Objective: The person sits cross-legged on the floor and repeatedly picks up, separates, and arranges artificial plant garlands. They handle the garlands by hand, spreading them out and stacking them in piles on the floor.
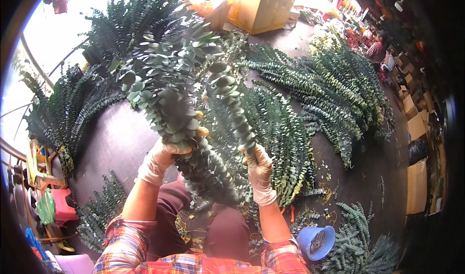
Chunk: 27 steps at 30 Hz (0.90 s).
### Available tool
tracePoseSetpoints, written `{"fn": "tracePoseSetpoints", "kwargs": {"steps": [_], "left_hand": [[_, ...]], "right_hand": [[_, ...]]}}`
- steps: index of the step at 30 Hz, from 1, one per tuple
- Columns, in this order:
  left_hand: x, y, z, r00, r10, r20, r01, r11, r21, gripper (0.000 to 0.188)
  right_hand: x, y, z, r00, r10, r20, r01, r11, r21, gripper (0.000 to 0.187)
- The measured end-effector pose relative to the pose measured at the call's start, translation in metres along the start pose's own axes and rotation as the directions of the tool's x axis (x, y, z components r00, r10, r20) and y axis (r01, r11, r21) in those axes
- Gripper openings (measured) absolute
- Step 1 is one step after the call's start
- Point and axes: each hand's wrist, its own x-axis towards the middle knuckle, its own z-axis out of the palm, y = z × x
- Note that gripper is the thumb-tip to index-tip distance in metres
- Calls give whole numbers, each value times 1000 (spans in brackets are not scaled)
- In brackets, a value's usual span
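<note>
My left hand (pixel 161 160), in a pale thin glove, is closed around a thick bunch of eucalyptus stems (pixel 167 90) that rises upward in front of me. Gloved the same way, my right hand (pixel 258 170) grips a single eucalyptus stem (pixel 231 99) with round leaves, held upright just right of the bunch. The lower part of the bunch hangs between my forearms, over my knees. Beyond my right hand, more leafy eucalyptus branches (pixel 281 133) lie spread on the floor. The stem ends inside both hands are hidden by my fingers.
Large piles of eucalyptus lie at the right (pixel 334 95) and left (pixel 68 109). A blue bucket (pixel 329 235) stands by my right elbow. At the left are a pink stool (pixel 63 206) and a wooden chair (pixel 36 162). A cardboard box (pixel 264 10) sits ahead; another person (pixel 375 51) is far right.
</note>
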Motion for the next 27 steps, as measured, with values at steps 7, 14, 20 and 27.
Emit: {"fn": "tracePoseSetpoints", "kwargs": {"steps": [7,14,20,27], "left_hand": [[2,6,-3,995,92,-30,-91,996,21,75],[-1,5,-15,962,163,-217,-151,986,72,57],[-1,2,-5,964,65,-258,-68,998,-2,46],[-5,0,-17,966,-6,-258,18,999,46,41]], "right_hand": [[43,-18,-25,971,-73,227,104,987,-126,28],[56,-49,-23,926,-210,313,312,894,-321,36],[-32,-26,13,946,29,322,120,893,-435,24],[-34,-30,34,921,80,381,127,864,-488,18]]}}
